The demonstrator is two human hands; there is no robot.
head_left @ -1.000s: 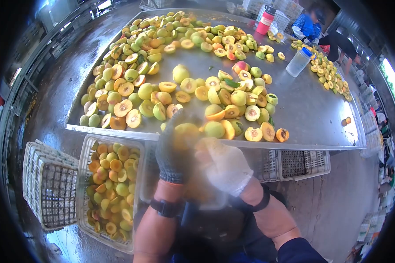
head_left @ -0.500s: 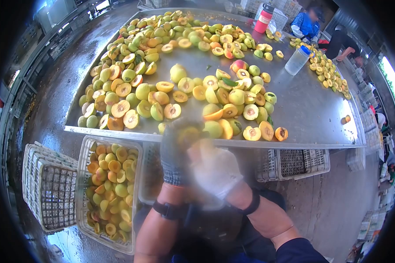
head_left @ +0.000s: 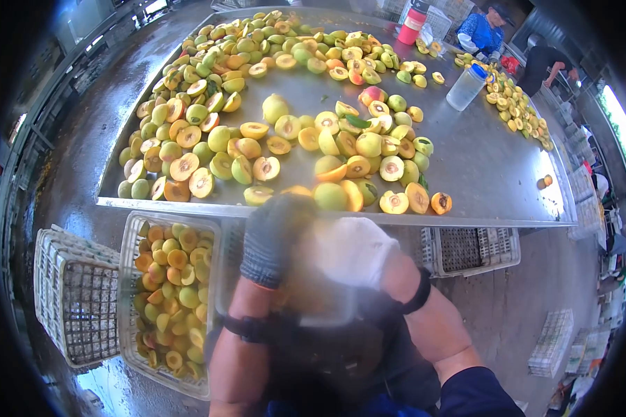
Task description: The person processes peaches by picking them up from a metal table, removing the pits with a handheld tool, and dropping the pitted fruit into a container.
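Note:
My left hand [head_left: 275, 236], in a dark grey knit glove, is at the near edge of the metal table [head_left: 466, 201], fingers curled in. Close beside it, my right hand [head_left: 353, 251] wears a white glove and is closed too. A blur covers the space between them, so whatever they grip cannot be made out. Just beyond the hands lie yellow-green, peach-like fruit [head_left: 330, 196], many cut in half with pits or pit hollows showing. Below and left of my left hand, a white crate [head_left: 127, 278] holds many fruit halves [head_left: 177, 299].
An upturned white crate [head_left: 76, 299] stands at far left, another crate [head_left: 508, 250] under the table's right side. A clear bottle with a blue lid [head_left: 467, 90] and a red bottle [head_left: 412, 26] stand on the table. Two people [head_left: 481, 35] work at the far right.
My hands have come slightly nearer to me, the right one also shifting right. The view has tilted a little. The fruit on the table looks unchanged.

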